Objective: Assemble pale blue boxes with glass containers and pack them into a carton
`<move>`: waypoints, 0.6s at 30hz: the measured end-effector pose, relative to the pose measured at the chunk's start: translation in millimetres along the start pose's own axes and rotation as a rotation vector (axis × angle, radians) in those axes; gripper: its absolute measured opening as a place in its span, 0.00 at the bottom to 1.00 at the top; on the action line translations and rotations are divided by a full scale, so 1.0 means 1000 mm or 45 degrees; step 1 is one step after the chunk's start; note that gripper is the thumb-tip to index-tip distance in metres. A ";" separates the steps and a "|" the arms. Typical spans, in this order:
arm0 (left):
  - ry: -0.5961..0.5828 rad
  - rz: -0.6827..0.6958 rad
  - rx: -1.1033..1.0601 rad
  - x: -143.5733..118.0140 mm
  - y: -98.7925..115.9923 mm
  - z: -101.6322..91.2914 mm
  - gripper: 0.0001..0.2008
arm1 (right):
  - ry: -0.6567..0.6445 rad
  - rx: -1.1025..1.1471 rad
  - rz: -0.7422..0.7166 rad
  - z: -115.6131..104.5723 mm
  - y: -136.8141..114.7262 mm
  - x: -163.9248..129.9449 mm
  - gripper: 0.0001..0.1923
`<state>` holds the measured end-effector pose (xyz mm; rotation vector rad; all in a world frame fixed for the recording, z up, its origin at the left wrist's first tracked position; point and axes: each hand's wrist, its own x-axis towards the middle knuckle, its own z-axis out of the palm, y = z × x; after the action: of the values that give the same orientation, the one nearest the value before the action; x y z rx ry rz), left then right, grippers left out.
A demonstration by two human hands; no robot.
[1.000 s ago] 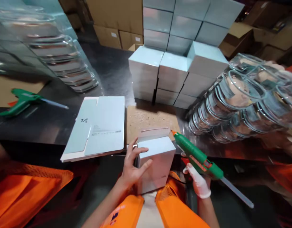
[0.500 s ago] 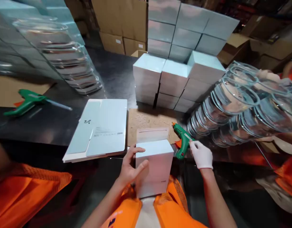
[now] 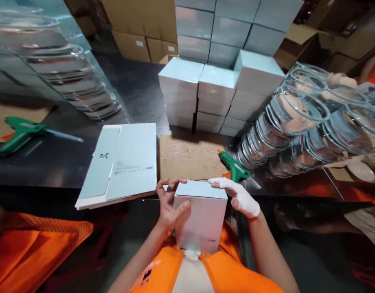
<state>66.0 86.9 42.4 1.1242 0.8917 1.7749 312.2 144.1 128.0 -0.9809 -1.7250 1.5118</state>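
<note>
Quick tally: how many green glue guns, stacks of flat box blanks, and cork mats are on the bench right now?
Green glue guns: 2 (one by the gloved right hand, one at far left)
Flat box blank stacks: 1
Cork mats: 1
Total: 4

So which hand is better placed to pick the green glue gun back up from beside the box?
Right. The right hand rests on the box at its far right corner, just beside the green glue gun. The left hand grips the box's left side, farther away.
</note>
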 end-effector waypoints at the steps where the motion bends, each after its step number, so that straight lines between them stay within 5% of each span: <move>1: -0.040 0.014 -0.004 0.001 0.000 -0.002 0.33 | -0.090 -0.086 -0.110 -0.002 0.000 -0.003 0.45; 5: -0.260 0.082 0.192 0.007 0.008 -0.012 0.13 | -0.075 -0.450 -0.466 0.004 0.000 -0.009 0.28; 8: -0.291 0.092 0.272 0.008 0.015 -0.014 0.10 | -0.057 -0.586 -0.607 0.011 0.002 -0.009 0.18; 15: -0.260 0.087 0.224 0.007 0.018 -0.003 0.09 | -0.077 -0.608 -0.678 0.017 0.003 -0.005 0.16; 18: -0.295 0.139 0.210 0.011 0.022 -0.004 0.07 | -0.042 -0.561 -0.554 0.012 0.007 -0.012 0.19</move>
<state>53.5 87.1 64.3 1.4772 0.8605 1.6376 309.0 127.8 119.3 -0.7163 -2.1768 0.8954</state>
